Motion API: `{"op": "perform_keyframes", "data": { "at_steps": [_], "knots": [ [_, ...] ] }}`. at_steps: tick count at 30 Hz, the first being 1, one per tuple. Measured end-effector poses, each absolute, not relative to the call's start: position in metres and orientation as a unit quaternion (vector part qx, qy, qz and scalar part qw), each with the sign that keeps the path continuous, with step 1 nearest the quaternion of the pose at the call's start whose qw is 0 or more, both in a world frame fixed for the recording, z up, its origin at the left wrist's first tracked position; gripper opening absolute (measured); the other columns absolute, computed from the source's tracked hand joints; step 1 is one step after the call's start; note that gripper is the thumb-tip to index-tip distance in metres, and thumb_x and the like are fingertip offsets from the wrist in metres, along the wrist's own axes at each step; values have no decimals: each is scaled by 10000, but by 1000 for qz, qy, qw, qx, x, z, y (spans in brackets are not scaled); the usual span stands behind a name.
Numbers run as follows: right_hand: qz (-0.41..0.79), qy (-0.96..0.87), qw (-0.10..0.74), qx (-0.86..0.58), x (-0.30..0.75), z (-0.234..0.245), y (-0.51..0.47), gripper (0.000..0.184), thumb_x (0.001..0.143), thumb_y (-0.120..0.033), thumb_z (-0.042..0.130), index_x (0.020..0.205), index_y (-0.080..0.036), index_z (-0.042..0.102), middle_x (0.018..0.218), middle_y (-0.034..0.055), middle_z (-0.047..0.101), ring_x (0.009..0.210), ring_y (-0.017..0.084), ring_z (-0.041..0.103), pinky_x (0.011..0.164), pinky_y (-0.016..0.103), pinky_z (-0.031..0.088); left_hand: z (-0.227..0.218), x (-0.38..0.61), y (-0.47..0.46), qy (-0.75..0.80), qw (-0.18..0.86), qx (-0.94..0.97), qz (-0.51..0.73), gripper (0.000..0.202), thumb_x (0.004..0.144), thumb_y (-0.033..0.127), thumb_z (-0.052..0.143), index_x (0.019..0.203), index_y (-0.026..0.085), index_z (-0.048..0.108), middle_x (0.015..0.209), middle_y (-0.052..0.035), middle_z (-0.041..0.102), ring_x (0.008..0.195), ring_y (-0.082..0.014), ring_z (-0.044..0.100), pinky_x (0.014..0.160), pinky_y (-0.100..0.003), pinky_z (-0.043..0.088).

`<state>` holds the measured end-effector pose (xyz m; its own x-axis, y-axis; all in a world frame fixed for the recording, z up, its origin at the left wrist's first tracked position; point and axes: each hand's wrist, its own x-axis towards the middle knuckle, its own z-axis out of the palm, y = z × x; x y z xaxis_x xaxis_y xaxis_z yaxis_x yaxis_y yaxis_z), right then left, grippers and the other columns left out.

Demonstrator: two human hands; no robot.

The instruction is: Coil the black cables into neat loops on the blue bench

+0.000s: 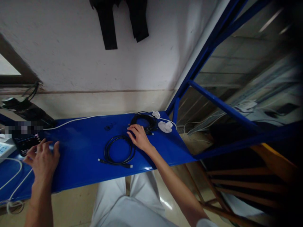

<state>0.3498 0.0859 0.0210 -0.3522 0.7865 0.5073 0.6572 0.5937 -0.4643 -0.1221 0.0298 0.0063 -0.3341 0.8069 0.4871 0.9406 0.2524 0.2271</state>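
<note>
Both hands point(42, 159) point(139, 137) flat — fingers spread

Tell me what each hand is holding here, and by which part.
Nothing is clearly gripped. The right hand rests palm-down on the blue table, fingers between two black cable coils. The left hand lies flat beside a dark device.

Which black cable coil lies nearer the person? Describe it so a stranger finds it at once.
Start at the blue shelf along the white wall. The right hand rests between two black coils; take the near coil toward the front edge. Unlike the far coil, it lies loose, both plug ends showing.
</note>
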Motion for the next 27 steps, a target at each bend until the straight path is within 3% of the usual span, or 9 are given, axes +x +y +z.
{"op": "perform_keyframes", "data": {
  "at_steps": [4,11,16,19,22,27],
  "knots": [
    [114,-850,295,-421,305,32,125,283,1106,-309,626,1362,-203,679,1361,144,683,1239,283,636,1092,462,483,5,-114,26,-776,107,-579,-226,507,1119,543,453,1340,133,653,1554,-187,607,1484,-438,418,1186,-673,319],
    [166,-853,261,-421,257,15,179,340,1008,-207,774,1337,-189,690,1369,144,663,1260,275,636,1132,474,475,-4,-115,24,-765,76,-595,-233,503,1112,556,434,1375,184,646,1569,-190,594,1496,-436,419,1197,-651,318],
    [186,-856,289,-387,251,-9,182,163,1043,-100,664,1141,-193,754,1186,97,722,1126,224,673,1132,411,457,-11,-121,28,-761,68,-600,-238,492,1095,564,458,1377,211,653,1555,-171,613,1490,-451,437,1189,-674,335],
    [207,-840,320,-386,251,-18,182,187,1059,-87,609,1050,-201,757,1121,80,726,1080,216,673,1089,375,480,-13,-123,29,-759,71,-602,-240,478,1090,558,477,1378,219,652,1542,-163,628,1490,-444,439,1183,-677,342],
    [230,-824,348,-382,253,-23,182,185,1069,-105,593,1074,-198,753,1127,88,716,1097,219,670,1050,349,512,-12,-122,29,-761,75,-598,-240,464,1089,553,480,1354,217,660,1528,-166,639,1488,-431,442,1185,-656,338],
    [231,-799,378,-406,255,-25,180,291,1023,-105,656,1294,-199,706,1308,116,629,1157,220,656,1080,369,535,-6,-119,29,-763,73,-600,-230,433,1092,537,489,1325,217,665,1505,-159,653,1472,-424,463,1160,-657,356]
  ]
}}
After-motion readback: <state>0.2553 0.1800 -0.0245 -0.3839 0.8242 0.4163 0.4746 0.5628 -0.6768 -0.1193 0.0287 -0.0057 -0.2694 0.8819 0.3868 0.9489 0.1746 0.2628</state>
